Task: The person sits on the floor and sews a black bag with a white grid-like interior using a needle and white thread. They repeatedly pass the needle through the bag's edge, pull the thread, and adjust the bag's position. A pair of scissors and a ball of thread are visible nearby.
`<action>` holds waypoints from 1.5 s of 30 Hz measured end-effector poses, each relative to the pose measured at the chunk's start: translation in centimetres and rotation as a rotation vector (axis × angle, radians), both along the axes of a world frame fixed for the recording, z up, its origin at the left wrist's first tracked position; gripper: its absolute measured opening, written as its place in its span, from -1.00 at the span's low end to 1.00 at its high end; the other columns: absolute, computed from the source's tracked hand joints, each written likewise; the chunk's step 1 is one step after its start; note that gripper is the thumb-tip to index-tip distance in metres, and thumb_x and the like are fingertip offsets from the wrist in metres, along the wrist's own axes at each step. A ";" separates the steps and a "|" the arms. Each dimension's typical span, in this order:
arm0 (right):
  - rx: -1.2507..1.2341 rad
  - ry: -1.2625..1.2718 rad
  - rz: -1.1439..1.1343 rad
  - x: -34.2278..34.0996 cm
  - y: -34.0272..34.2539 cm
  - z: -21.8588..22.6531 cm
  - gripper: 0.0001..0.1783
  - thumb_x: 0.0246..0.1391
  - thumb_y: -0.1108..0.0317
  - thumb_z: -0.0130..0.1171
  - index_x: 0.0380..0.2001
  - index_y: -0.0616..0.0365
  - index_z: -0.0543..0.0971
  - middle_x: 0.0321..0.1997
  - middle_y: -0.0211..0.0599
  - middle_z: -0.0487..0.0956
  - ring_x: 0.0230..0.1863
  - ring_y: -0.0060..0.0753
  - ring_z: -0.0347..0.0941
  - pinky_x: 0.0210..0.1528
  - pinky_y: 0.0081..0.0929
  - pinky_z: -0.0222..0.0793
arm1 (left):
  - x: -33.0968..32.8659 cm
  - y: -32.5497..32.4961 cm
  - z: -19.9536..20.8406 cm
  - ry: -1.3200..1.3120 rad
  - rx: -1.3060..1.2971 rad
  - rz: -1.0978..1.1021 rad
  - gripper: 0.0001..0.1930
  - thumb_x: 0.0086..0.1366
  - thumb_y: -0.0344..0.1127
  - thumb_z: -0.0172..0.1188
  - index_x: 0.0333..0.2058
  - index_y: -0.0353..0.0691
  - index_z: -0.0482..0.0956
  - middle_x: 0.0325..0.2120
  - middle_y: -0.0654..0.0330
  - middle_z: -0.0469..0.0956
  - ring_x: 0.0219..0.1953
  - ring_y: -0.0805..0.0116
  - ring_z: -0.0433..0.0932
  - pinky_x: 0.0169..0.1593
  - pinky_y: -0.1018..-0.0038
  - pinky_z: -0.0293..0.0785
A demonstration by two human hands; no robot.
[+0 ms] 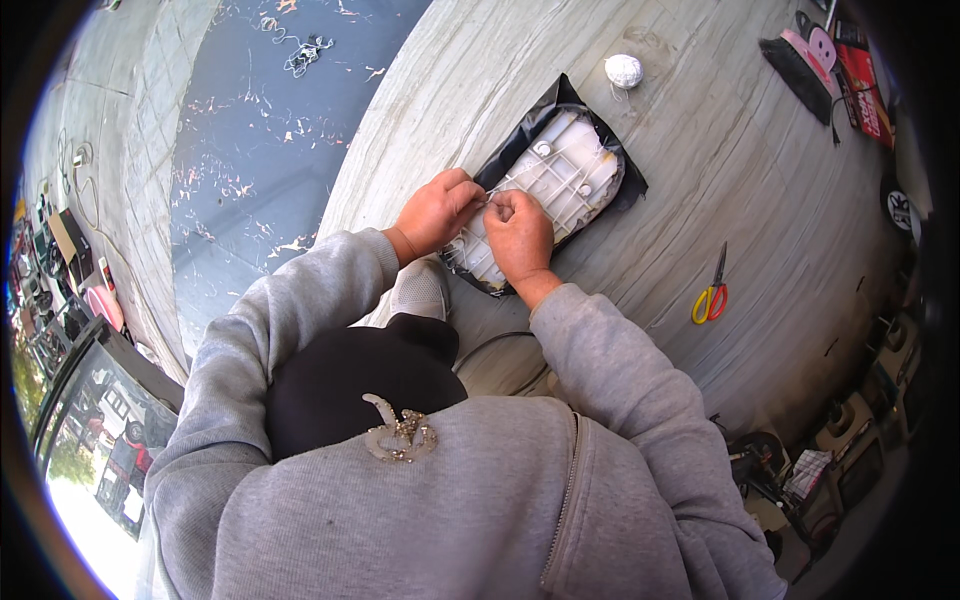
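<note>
A white ribbed plastic base [570,165], shaped like a seat underside, lies bottom up on the floor before me. Loose black sheeting [515,148] wraps its edges, its corners sticking out at the far end. Over the left side of the base, my left hand [436,212] is closed in a pinch. My right hand [520,238] pinches close beside it, resting over the near middle of the base. A thin white string [487,201] shows between the fingertips; its ends are hard to make out. A ball of white string [623,71] sits beyond the base.
Scissors [711,300] with yellow and red handles lie to the right. A brush [800,75] and a red box [864,95] stand at the far right. Tangled string [305,55] lies on the grey-blue mat [270,130] at left. Several dark parts line the lower right.
</note>
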State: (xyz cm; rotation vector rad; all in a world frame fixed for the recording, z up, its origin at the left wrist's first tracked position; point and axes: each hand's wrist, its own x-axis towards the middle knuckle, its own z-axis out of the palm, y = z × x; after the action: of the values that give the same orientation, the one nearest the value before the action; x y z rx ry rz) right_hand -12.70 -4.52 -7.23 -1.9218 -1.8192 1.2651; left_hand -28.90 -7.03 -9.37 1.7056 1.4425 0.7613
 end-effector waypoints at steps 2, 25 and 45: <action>0.009 -0.009 0.013 0.2 -0.1 0.0 -0.88 -0.02 0.30 0.23 -0.41 0.08 0.59 -0.34 -0.18 0.60 -0.31 -0.05 0.55 -0.27 -0.22 0.47 | 0.0 0.0 0.0 -0.003 0.002 -0.002 -0.88 0.19 -0.45 0.25 -0.28 -0.18 0.55 -0.37 0.11 0.48 -0.29 0.04 0.51 -0.24 0.27 0.49; -0.572 0.772 -0.065 2.7 0.1 0.6 -0.92 0.10 0.46 0.19 -0.41 0.17 0.48 -0.53 -0.68 0.35 -0.51 -0.87 0.18 -0.52 -0.75 0.09 | 0.1 -0.3 -0.1 0.040 0.008 -0.014 -0.87 0.17 -0.42 0.27 -0.29 -0.15 0.54 -0.37 0.13 0.49 -0.29 0.07 0.53 -0.25 0.29 0.50; -0.096 0.089 0.411 6.2 0.2 5.8 -0.75 -0.03 0.13 0.32 -0.35 0.01 0.57 -0.33 -0.23 0.57 -0.33 -0.02 0.54 -0.33 -0.08 0.45 | 0.3 -0.3 -0.5 0.062 0.061 -0.013 -0.88 0.18 -0.42 0.28 -0.31 -0.13 0.55 -0.38 0.14 0.49 -0.31 0.08 0.53 -0.26 0.30 0.51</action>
State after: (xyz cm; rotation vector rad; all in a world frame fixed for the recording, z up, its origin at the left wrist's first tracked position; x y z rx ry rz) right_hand -6.47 -4.30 -1.40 -1.5503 -2.2181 1.5549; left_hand -28.61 -7.35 -9.87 1.7973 1.4618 0.7577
